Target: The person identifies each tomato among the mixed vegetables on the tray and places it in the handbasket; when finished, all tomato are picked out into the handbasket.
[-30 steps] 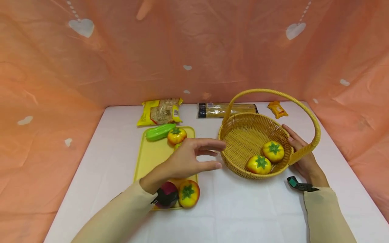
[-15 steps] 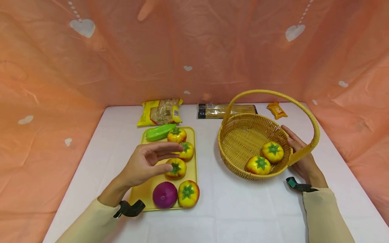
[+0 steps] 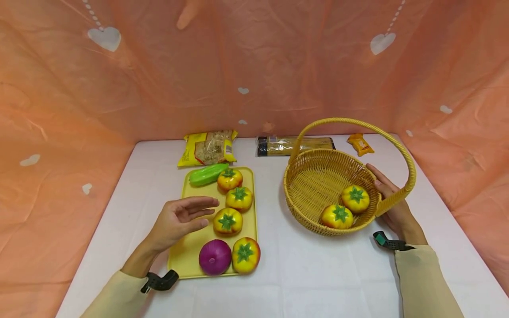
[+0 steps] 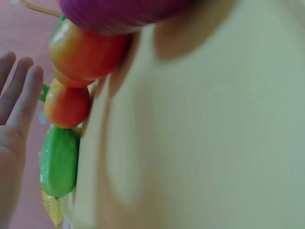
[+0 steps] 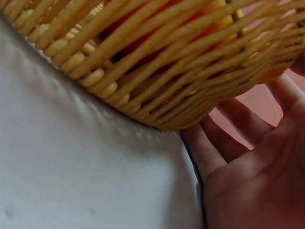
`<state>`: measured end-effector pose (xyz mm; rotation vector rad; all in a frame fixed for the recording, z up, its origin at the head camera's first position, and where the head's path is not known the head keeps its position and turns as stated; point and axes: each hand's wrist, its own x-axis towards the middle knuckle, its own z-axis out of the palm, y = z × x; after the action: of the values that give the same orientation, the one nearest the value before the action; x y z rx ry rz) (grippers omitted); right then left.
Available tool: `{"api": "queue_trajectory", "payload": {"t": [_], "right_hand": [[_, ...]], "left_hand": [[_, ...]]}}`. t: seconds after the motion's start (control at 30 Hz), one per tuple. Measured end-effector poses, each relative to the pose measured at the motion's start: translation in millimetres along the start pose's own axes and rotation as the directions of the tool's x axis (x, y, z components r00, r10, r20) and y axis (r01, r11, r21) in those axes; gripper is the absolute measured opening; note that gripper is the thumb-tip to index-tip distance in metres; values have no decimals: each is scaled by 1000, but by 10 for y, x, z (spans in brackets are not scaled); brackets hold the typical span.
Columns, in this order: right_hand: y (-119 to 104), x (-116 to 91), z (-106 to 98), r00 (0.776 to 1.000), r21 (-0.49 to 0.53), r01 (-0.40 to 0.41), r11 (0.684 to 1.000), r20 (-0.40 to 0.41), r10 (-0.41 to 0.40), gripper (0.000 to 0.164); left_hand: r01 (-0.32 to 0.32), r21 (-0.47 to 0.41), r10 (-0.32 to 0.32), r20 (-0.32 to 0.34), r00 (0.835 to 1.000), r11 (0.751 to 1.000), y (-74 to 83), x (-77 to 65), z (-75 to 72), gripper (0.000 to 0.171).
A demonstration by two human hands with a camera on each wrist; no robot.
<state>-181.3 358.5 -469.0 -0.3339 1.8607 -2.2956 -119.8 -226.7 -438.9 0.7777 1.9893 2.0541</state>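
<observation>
My left hand hovers above the left part of a yellow tray, fingers extended, holding nothing. Close by its fingertips is a yellow-red toy tomato with a green star-shaped top; several like it line the tray's right side. A purple onion sits near the front edge, and a green ridged vegetable at the back. My right hand rests against the right side of a wicker basket, its fingers fairly straight along the outer wall. Inside the basket are two tomatoes.
Behind the tray lies a yellow food bag. A clear pack of noodles and a small orange packet lie along the back. The basket's tall handle arches over it. White cloth covers the table; peach curtains surround it.
My left hand has moved left, away from beside the basket to over the tray, and its fingers stay empty. The right hand stays at the basket.
</observation>
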Motion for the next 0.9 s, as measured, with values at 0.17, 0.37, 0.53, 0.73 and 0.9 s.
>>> {"api": "queue_trajectory", "payload": {"t": [0.17, 0.37, 0.53, 0.73, 0.9], "right_hand": [[5, 4, 4, 1000, -9, 18, 1000, 6, -18, 57], [14, 12, 4, 1000, -15, 26, 1000, -4, -26, 54], [16, 11, 12, 999, -16, 32, 999, -8, -32, 55], [13, 14, 10, 999, -2, 32, 999, -5, -32, 55], [8, 12, 3, 999, -6, 36, 999, -2, -36, 55]], "left_hand": [[92, 67, -91, -17, 996, 994, -53, 17, 19, 47], [209, 171, -210, -16, 978, 963, -90, 67, 86, 52], [283, 239, -288, -13, 958, 929, -119, 93, 117, 57], [331, 302, -348, 3, 937, 894, -132, 105, 127, 59], [341, 367, -374, 22, 927, 866, -130, 109, 131, 62]]}}
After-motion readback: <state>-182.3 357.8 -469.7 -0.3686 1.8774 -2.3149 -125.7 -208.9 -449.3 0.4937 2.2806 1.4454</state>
